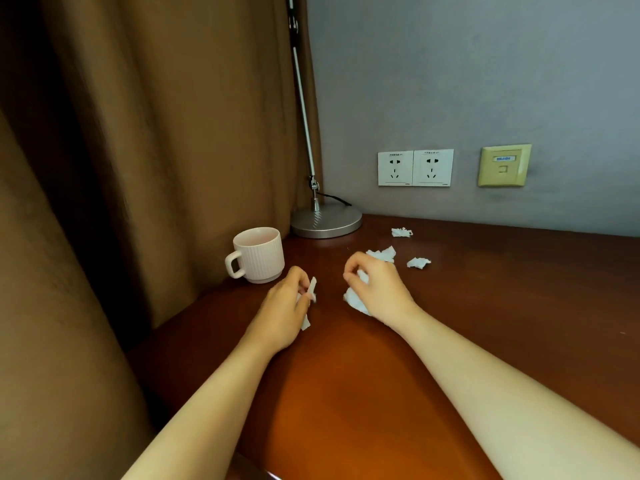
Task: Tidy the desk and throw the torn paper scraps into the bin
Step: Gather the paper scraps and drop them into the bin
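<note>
Scraps (382,253) of torn white paper are split between our hands and the desk (502,306), and the head view is the only one we have. Our left hand (284,308) is curled, thumb and fingers pinching a thin strip (312,289) that stands nearly upright. Another bit of paper shows below the palm. Our right hand (377,289) is closed round a crumpled wad (355,301) that bulges out under the palm toward us. Its fingertips are bunched together; we cannot tell whether they touch the wood.

Three pieces lie loose toward the desk's back edge. The near piece (382,253) sits just beyond the right hand's knuckles, almost touching them. The right piece (418,262) lies near it, further toward the desk's right edge. The back piece (401,232) lies closest to the back edge, near the lamp base (325,221).

All three are on the far side of the right hand and well away from the left, so we judge the right hand nearer for each. The reach runs forward and slightly rightward. The pieces are crumpled lumps with no clear long axis. That hand is full, so taking more may work the wad loose. A mug (258,254) stands at the desk's left edge, just beyond the left hand and apart from it. No bin shows.
</note>
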The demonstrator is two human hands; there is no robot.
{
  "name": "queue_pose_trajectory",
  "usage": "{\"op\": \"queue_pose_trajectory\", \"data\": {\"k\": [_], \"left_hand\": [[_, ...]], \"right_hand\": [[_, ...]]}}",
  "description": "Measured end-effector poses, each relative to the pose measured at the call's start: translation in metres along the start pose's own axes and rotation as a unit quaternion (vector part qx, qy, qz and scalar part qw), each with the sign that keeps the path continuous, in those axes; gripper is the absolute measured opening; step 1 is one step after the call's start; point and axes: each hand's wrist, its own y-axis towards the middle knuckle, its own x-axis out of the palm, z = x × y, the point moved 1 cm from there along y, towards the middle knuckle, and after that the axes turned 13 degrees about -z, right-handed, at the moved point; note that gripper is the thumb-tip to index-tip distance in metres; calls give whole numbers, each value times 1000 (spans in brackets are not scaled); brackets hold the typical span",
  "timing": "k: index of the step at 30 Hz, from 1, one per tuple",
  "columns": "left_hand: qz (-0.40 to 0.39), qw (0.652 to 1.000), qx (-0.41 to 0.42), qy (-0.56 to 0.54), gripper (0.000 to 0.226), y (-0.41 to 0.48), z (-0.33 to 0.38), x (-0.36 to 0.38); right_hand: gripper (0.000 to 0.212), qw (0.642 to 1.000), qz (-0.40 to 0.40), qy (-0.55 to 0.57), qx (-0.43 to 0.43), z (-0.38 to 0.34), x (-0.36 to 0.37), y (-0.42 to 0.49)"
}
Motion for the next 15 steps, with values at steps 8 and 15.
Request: {"op": "queue_pose_trajectory", "data": {"k": [8, 15], "left_hand": [[-55, 997, 11, 51, 34, 1, 0, 0], [-114, 992, 12, 61, 26, -5, 7, 2]], "right_hand": [[27, 969, 210, 128, 39, 2, -31, -21], [47, 936, 262, 210, 105, 17, -46, -30]]}}
